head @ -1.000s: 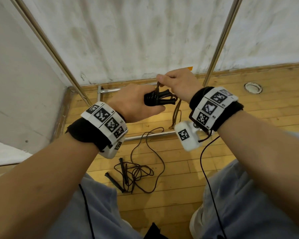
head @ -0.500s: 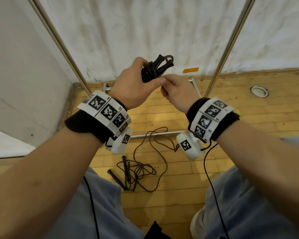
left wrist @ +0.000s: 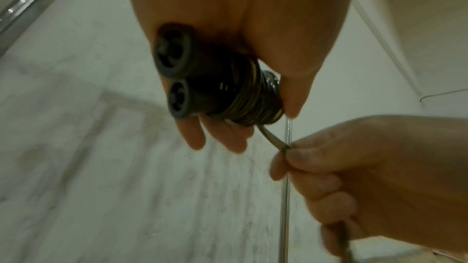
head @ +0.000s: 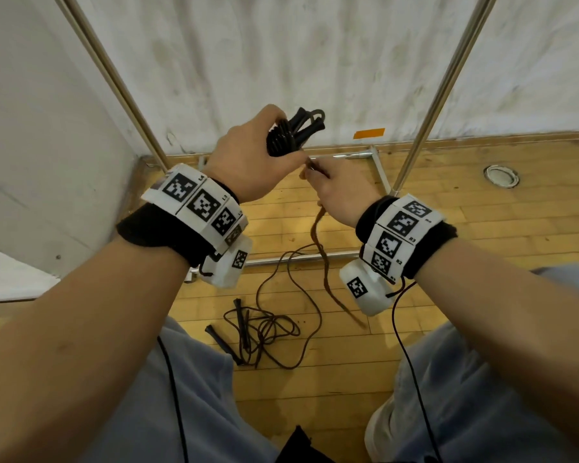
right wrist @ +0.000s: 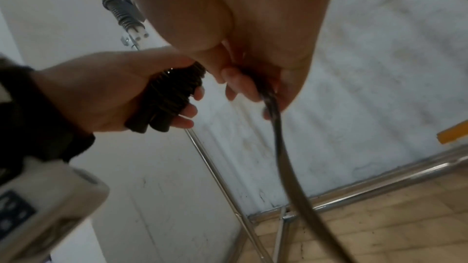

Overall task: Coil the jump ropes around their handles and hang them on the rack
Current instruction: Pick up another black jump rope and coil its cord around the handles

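My left hand (head: 268,132) grips two black jump-rope handles (head: 296,128) held side by side, with dark rope coiled in tight turns around them (left wrist: 248,99). The bundle is raised in front of the white wall, its handle ends pointing up and away. Just below and to the right, my right hand (head: 315,170) pinches the free length of rope (left wrist: 273,139) where it leaves the coil. The loose tail (head: 321,248) hangs down to the floor. A second jump rope (head: 261,329) lies uncoiled and tangled on the wood floor between my knees.
The rack's slanted metal poles (head: 442,88) rise left and right of my hands, and its base bars (head: 315,259) lie on the floor. An orange tape strip (head: 368,133) marks the wall's foot. A round floor fitting (head: 501,176) sits at the right.
Both hands have risen. The left hand tipped the bundle from level to upright. The right hand went from above the bundle to below it, drawing the rope down.
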### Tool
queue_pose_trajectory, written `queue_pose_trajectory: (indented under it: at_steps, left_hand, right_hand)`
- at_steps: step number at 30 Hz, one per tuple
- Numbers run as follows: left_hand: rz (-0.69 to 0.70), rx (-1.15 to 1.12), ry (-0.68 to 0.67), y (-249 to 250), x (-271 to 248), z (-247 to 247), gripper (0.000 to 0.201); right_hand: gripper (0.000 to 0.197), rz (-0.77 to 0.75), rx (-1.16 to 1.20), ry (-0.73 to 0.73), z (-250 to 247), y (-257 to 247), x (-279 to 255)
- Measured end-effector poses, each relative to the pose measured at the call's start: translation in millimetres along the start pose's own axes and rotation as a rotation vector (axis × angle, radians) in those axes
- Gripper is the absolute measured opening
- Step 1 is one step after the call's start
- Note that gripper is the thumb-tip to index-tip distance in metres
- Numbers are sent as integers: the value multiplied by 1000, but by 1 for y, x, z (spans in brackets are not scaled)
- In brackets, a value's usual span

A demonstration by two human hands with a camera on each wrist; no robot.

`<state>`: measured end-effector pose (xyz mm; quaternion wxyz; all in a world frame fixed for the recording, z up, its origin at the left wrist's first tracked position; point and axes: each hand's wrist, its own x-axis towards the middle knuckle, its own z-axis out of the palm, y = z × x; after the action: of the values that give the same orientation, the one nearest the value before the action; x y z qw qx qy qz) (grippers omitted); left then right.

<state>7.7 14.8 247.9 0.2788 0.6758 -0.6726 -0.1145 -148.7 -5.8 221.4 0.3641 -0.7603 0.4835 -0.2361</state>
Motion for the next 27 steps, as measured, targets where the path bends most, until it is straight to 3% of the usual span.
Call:
queue_pose_trajectory:
  at_steps: [3, 7, 11, 15, 18, 21, 27]
  left_hand:
    - [-35, 105, -50, -8, 1, -2, 45]
    - [-50, 207, -85, -14, 0, 6, 45]
    - [-50, 333, -113, -22, 2, 14, 42]
    - [-125, 430, -168, -33, 5, 17, 36]
    - [-118, 480, -249, -30, 3, 23, 34]
    - [-67, 490, -307, -18, -1, 31, 26]
    - [121, 393, -341, 1, -9, 35, 38]
  right_hand:
    - [18, 28, 7, 13, 1, 2, 0]
    - [20, 110, -12, -76, 4, 4, 0]
    - [26, 116, -219, -109, 3, 5, 1]
    - [42, -9, -439, -129, -1, 5, -3]
    - [28, -160, -486, -135, -3, 1, -7]
    - [21, -229, -450, -59, -9, 1, -4]
    - [35, -226, -369, 134, -21, 9, 7]
